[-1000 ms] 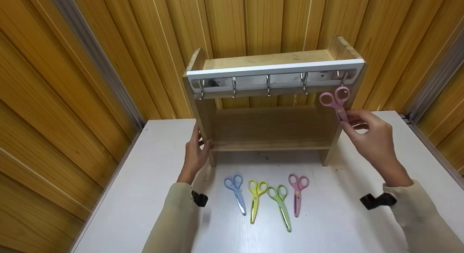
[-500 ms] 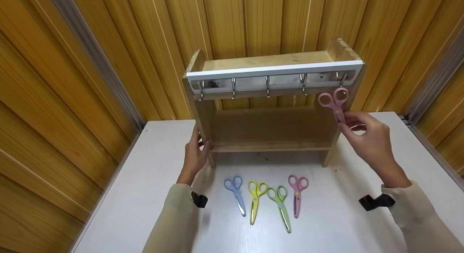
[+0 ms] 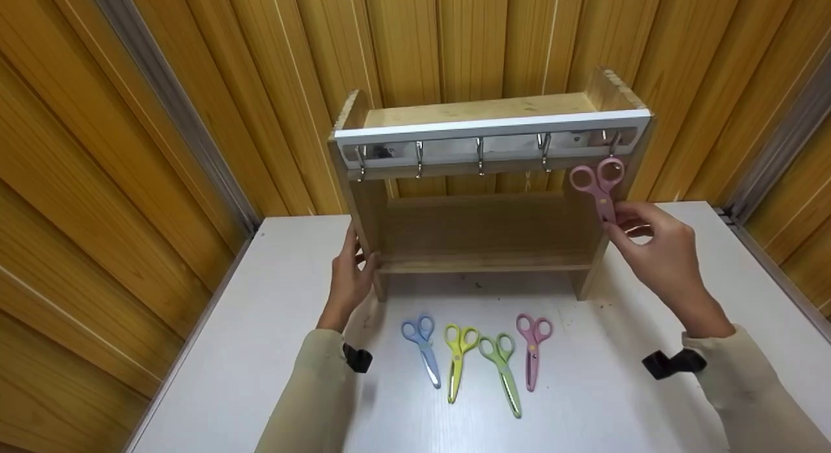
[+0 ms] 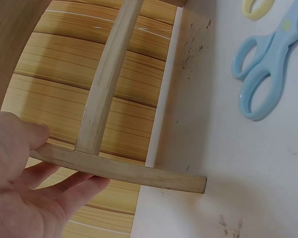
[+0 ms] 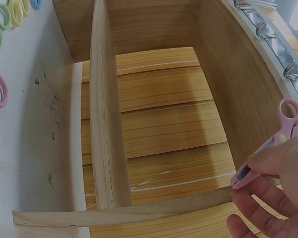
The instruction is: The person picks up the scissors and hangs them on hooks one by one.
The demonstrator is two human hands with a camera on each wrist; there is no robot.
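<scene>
A small wooden shelf (image 3: 487,232) stands on the white table, with a row of metal hooks (image 3: 480,156) along its top front. My left hand (image 3: 349,281) grips the shelf's left side panel, thumb on the front and fingers behind. Pink scissors (image 3: 602,196) are pinched by the blade end between the thumb and fingers of my right hand (image 3: 662,261). Their handle loops point up at the rightmost hook (image 3: 613,145), whose tip shows within the right loop. Whether the loop bears on the hook I cannot tell. In the right wrist view the scissors' blades (image 5: 253,166) look closed.
Blue scissors (image 3: 423,349), yellow scissors (image 3: 457,362), green scissors (image 3: 503,372) and a second pair of pink scissors (image 3: 533,349) lie in a row on the table (image 3: 260,375) before the shelf. Wood-look panelled walls (image 3: 467,44) rise behind and at both sides.
My right hand and the pink scissors have shifted very slightly left and down. The left hand keeps its grip on the shelf, and the scissors on the table stay put.
</scene>
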